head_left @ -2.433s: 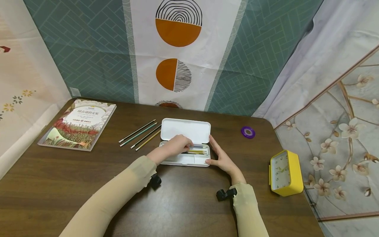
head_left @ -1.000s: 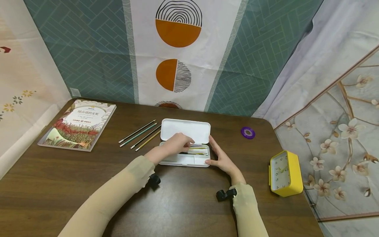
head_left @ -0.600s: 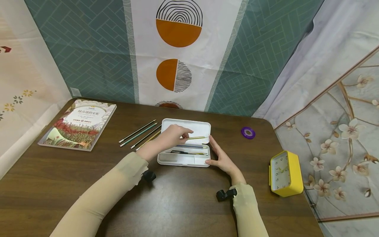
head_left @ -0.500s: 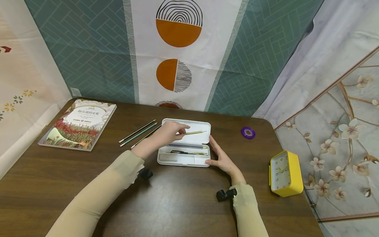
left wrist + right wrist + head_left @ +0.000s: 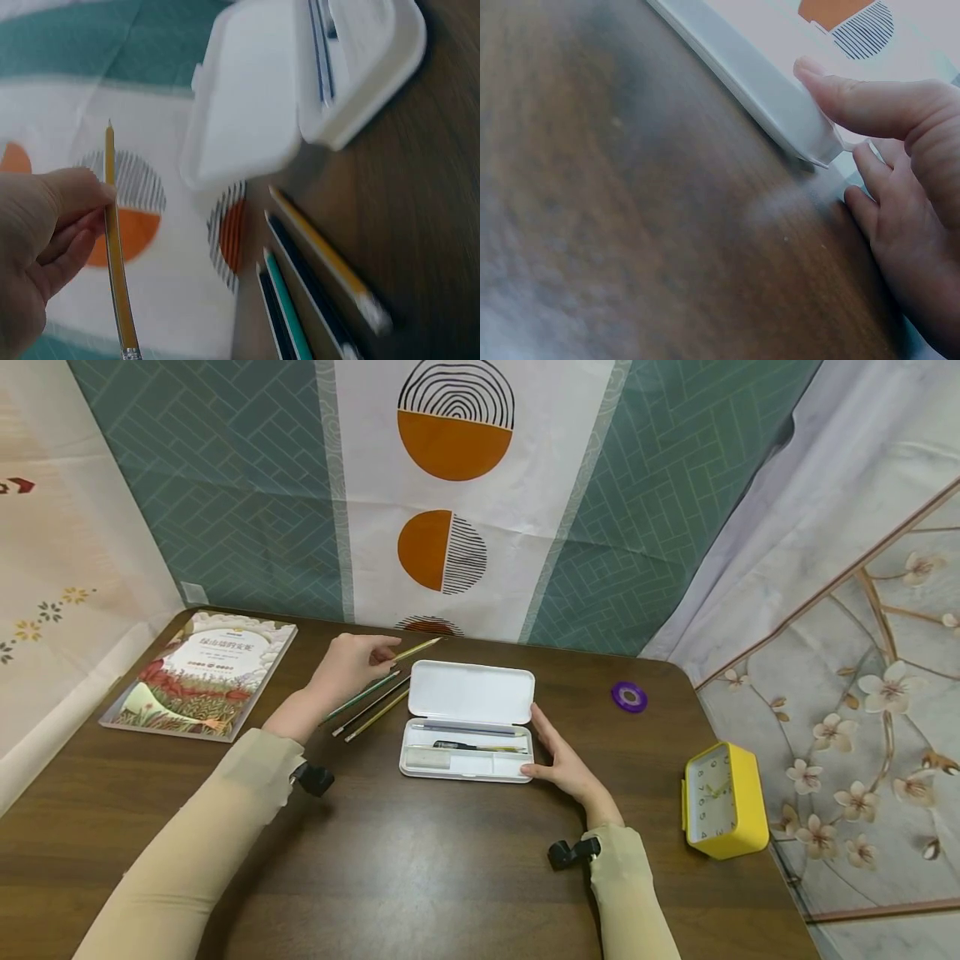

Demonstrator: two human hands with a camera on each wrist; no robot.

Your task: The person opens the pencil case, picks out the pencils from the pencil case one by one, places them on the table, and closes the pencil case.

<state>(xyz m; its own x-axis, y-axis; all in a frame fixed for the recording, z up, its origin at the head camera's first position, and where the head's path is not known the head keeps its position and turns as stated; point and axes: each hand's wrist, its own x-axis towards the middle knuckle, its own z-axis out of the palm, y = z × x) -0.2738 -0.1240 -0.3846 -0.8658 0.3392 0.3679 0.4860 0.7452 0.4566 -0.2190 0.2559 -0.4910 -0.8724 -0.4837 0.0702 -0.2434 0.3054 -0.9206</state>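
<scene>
Over table (image 5: 450,877) | left fingers (image 5: 82,191) pinch pencil (image 5: 115,247) | right fingers (image 5: 546,731) apart, against case (image 5: 472,689) | Chinese-titled book (image 5: 198,677)

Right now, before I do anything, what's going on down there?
A person's left grip pinches a yellow pencil, held up off the table close to four pencils lying there side by side. The right grip rests against the right end of the white pencil case, thumb on its edge. The case lies open, with a few writing tools inside.
</scene>
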